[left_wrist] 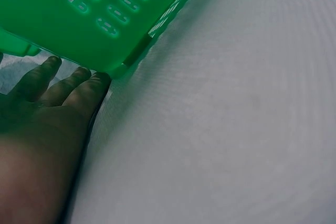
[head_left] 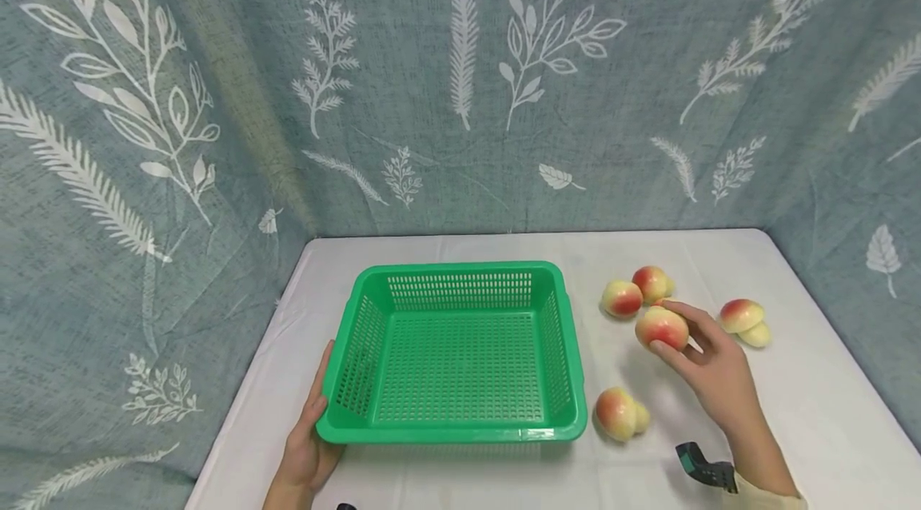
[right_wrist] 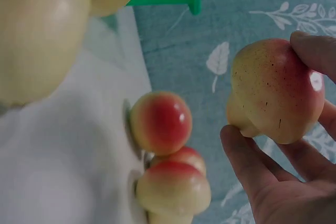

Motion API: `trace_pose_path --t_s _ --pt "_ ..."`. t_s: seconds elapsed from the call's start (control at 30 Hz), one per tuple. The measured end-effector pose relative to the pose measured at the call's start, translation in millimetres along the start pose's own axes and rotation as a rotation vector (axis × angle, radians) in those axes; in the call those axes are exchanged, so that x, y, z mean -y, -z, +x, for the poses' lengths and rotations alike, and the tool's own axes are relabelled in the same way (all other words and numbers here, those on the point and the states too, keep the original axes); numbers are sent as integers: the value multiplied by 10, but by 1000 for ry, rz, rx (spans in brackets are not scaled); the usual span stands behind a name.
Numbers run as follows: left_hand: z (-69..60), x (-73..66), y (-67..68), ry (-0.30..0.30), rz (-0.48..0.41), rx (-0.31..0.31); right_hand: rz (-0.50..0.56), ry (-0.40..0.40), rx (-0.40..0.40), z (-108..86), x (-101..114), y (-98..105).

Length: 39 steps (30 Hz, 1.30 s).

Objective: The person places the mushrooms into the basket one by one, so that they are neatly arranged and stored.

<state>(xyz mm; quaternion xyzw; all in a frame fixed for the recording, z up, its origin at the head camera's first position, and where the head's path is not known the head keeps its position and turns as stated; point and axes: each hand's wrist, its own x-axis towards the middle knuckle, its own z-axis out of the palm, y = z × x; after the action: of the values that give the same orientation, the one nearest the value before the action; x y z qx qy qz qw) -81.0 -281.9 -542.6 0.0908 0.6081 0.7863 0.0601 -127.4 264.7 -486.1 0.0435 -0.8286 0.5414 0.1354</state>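
Note:
A green plastic basket (head_left: 464, 366) with perforated sides stands on the white table, and nothing lies in it. At its left side my left hand (head_left: 305, 446) rests with fairly straight fingers against the wall; the left wrist view shows that hand (left_wrist: 52, 108) with its fingertips at the basket's lower edge (left_wrist: 113, 61). To the right of the basket, my right hand (head_left: 719, 374) pinches a red-and-yellow mushroom-shaped piece (head_left: 662, 328) between thumb and fingers. In the right wrist view this piece (right_wrist: 278, 90) is held by the fingertips, above the table.
Two similar pieces (head_left: 622, 299) (head_left: 651, 284) lie behind the held one. Another piece (head_left: 743, 318) is farther right, and one (head_left: 617, 414) lies near the basket's front right corner. A patterned grey-green cloth (head_left: 432, 134) hangs behind and beside the table (head_left: 432, 478).

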Motion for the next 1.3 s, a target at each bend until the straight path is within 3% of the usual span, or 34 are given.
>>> trace_pose_path --t_s 0.5,1.0,1.3 --pt "-1 -12 18 7 -9 4 190 63 22 257 314 -231" --pt "50 -41 24 27 6 -10 239 97 111 476 613 -620" --pt "44 -48 22 16 -29 18 340 143 150 658 781 -728"
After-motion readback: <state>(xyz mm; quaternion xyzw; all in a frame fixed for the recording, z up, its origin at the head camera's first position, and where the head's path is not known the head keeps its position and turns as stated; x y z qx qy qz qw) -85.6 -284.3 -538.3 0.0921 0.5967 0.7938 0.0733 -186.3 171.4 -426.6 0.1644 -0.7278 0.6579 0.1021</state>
